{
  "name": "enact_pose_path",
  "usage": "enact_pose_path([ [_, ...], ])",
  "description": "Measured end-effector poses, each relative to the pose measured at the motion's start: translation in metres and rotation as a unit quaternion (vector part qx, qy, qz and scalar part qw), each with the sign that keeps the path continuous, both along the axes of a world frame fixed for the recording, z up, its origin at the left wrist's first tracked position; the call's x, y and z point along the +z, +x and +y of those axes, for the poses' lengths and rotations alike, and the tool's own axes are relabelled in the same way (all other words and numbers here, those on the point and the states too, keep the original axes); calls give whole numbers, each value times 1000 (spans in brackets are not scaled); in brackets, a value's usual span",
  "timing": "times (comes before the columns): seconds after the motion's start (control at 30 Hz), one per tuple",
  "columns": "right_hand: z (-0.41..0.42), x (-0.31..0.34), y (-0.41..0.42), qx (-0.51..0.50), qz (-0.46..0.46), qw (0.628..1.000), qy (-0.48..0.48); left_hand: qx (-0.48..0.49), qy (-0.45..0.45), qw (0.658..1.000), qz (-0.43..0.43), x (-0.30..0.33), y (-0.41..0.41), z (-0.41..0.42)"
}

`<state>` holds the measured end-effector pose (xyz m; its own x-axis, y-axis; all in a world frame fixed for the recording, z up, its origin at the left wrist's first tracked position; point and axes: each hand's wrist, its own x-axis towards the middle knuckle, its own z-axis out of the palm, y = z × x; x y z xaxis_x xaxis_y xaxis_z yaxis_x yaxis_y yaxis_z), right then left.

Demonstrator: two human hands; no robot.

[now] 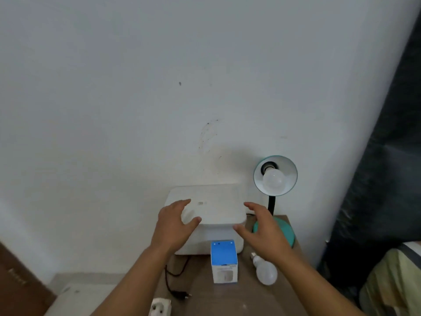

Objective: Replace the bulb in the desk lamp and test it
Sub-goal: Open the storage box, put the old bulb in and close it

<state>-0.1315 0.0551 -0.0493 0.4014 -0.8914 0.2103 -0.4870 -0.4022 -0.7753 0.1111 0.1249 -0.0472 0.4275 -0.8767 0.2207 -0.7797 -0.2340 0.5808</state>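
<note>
A teal desk lamp [285, 231] stands at the back right of a small brown table [239, 299]. Its shade [287, 176] faces me with a white bulb [274, 180] screwed into the socket. Another white bulb [265, 271] lies loose on the table in front of the lamp base. A blue and white bulb box [224, 262] stands upright beside it. The lamp's dark cord ends in an unplugged black plug [181, 295] near a white socket strip [160, 307]. My left hand [174, 226] and my right hand [262, 229] hover open, fingers spread, over a white box-shaped appliance [213, 206].
The white appliance fills the back of the table against a pale wall [159, 99]. A dark curtain [387, 167] hangs at the right, with light fabric [394, 279] below it. A brown wooden edge [18, 277] shows at the lower left.
</note>
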Motion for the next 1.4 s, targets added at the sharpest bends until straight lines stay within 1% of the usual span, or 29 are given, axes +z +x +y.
enact_pose_path([
  [0.1,-10,-10,10,0,19,999,44,41,51,997,27,-10,21,5],
  [0.2,-21,-14,22,-2,8,997,75,48,77,994,66,-19,41,3],
  [0.33,-39,-24,34,12,-20,992,125,31,91,982,164,-19,59,-1],
  [0.43,-46,-34,38,45,-26,988,142,0,93,976,199,-20,65,-3],
  [0.6,-47,-41,38,54,-58,987,141,-9,50,979,198,-26,69,-3],
  [0.73,-50,-39,38,50,-62,987,138,-14,16,977,213,-23,72,-3],
  [0.93,-41,-28,31,31,-43,992,110,10,-10,983,184,-2,60,14],
  [1.03,-19,-25,19,35,-43,993,102,10,-23,986,166,5,39,37],
  [1.2,37,-24,-11,62,-105,987,106,-3,-32,985,171,3,4,89],
  [1.3,69,-29,-35,70,-108,984,120,1,-26,982,187,-1,-17,120],
  [1.4,98,-28,-59,50,-99,985,135,-2,-19,983,181,-13,-37,148],
])
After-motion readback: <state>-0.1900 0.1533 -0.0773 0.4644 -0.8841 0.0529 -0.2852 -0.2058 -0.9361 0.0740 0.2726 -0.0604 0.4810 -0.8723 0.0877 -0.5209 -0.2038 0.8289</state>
